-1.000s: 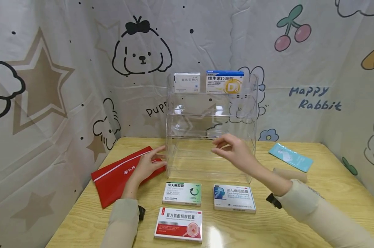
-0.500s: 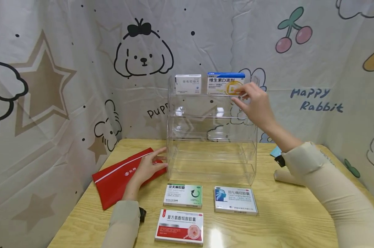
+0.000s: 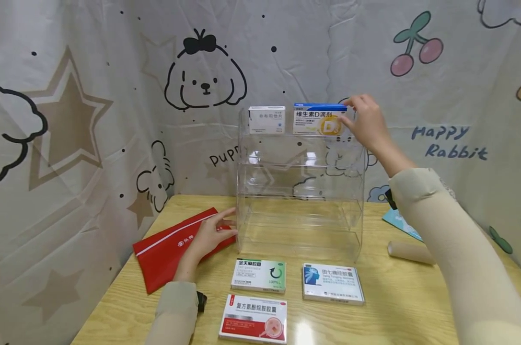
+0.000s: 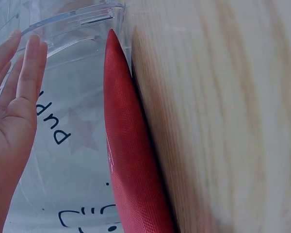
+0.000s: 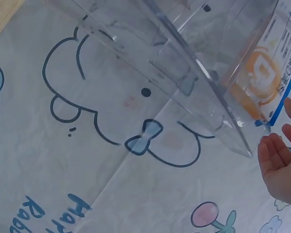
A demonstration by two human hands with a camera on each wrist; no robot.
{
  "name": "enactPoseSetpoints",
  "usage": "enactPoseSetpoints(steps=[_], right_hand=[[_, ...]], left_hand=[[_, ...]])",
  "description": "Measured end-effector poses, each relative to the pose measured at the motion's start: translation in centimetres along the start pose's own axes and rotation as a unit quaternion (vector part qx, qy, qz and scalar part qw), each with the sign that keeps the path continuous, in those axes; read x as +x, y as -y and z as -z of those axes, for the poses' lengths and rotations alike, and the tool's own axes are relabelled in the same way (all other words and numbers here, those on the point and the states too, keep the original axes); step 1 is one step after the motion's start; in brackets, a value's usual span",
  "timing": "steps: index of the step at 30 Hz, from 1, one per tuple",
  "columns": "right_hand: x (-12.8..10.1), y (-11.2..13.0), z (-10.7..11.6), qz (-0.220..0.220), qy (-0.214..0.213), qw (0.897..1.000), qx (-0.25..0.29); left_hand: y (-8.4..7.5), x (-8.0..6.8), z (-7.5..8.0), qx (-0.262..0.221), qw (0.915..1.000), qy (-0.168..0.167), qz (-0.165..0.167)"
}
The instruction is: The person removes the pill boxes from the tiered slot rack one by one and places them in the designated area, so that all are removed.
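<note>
Right hand (image 3: 367, 123) at the blue-topped white carton (image 3: 313, 120), one o'clock on the clear plastic rack (image 3: 301, 239); grasping or not, I cannot tell. Left hand (image 3: 207, 238) loose at eight. Small white carton (image 3: 264, 121) shelved, eleven; three flat printed cartons (image 3: 253, 314), around six, remain unshelved.

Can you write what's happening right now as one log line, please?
Right hand: at right end of blue-topped box, top tier of clear rack | Left hand: at rack's left side | Red pouch: on table
</note>
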State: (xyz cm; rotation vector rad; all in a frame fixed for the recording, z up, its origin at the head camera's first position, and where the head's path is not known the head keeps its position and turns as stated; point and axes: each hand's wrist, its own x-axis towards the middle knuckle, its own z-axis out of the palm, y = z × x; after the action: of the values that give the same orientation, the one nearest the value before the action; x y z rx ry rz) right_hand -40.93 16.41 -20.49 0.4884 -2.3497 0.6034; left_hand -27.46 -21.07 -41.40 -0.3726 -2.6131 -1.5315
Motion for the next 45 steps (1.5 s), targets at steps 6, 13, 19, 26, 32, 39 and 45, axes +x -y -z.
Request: enactPoseSetpoints(steps=[6,13,19,26,32,39,45], right_hand=[[1.3,-0.9,0.3,-0.005,0.047,0.999,-0.009],[1.8,-1.2,0.6,-0.014,0.12,0.993,0.004],[1.9,-1.3,0.3,-0.007,0.116,0.993,0.024],[1.9,-1.0,0.1,0.0,0.094,0.995,0.042],[2.0,-0.6,0.3,0.028,0.057,0.996,0.058],[2.1,0.5,0.9,0.035,0.01,0.995,0.088],[1.8,1.1,1.7,0.034,-0.028,0.994,0.1]], left_hand=[[1.5,0.6,-0.2,-0.01,0.9999,0.004,-0.007],[1.4,0.6,-0.3,-0.004,1.0,0.005,-0.006],[1.4,0.5,-0.1,-0.002,1.0,-0.001,-0.009],[1.5,0.4,-0.1,-0.006,1.0,0.003,-0.002],[1.4,0.4,0.0,0.0,1.0,-0.001,0.001],[1.5,0.5,0.1,0.001,1.0,0.003,0.001],[1.6,0.5,0.1,0.005,1.0,0.002,-0.005]])
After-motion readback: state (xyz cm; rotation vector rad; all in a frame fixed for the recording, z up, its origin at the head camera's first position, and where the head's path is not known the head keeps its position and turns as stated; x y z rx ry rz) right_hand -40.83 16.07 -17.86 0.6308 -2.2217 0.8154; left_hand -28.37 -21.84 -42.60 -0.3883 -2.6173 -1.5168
